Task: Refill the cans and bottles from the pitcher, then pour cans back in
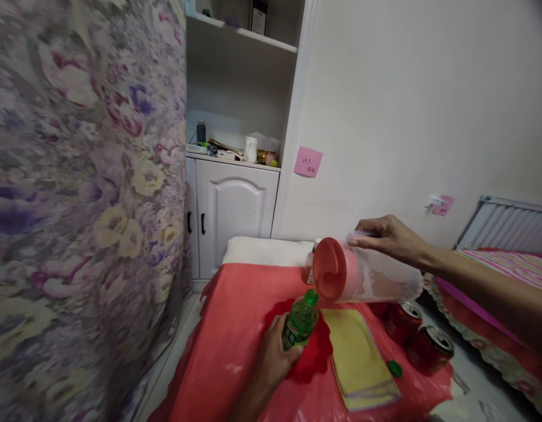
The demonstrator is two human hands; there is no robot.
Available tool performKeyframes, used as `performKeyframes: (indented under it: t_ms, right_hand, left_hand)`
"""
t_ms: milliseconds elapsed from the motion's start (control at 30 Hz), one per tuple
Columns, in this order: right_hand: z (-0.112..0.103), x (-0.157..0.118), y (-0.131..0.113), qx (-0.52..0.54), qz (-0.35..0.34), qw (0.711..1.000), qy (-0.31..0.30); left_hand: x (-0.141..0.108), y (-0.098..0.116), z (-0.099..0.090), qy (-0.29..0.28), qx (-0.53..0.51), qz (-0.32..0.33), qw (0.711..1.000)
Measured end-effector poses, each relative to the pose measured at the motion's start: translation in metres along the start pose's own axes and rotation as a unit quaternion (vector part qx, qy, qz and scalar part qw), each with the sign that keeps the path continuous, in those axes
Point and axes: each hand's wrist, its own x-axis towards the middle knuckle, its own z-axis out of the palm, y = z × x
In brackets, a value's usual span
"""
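Observation:
My left hand point(275, 351) is wrapped round a green plastic bottle point(304, 316), its open neck pointing up and slightly tilted. Under the bottle lies a red scalloped tray point(321, 363). My right hand point(385, 237) grips a clear plastic pitcher point(385, 278) by its handle, tipped nearly on its side. The pitcher's orange lid point(332, 269) sits close above the bottle's mouth; I cannot tell whether liquid is flowing. A green bottle cap point(394, 368) rests at the right, beside a folded yellow cloth point(361, 357).
Red drink cans point(429, 350) stand at the table's right edge. A red cover point(209, 351) lies over the table. Behind are a white cabinet point(235, 205) and a wall; a floral curtain point(86, 205) hangs left, and a bed point(508, 258) stands right.

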Motion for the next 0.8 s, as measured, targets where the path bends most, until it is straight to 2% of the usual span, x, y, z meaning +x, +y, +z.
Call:
performKeyframes:
  t_ms: [567, 800]
  right_hand:
    - [-0.0004, 0.0012, 0.001, 0.001, -0.004, 1.0, -0.005]
    - [-0.0014, 0.0012, -0.0008, -0.002, -0.005, 1.0, -0.008]
  left_hand:
    - [-0.001, -0.0015, -0.0007, 0.002, 0.001, 0.007, 1.0]
    - [-0.0012, 0.0063, -0.0008, 0.006, 0.001, -0.006, 1.0]
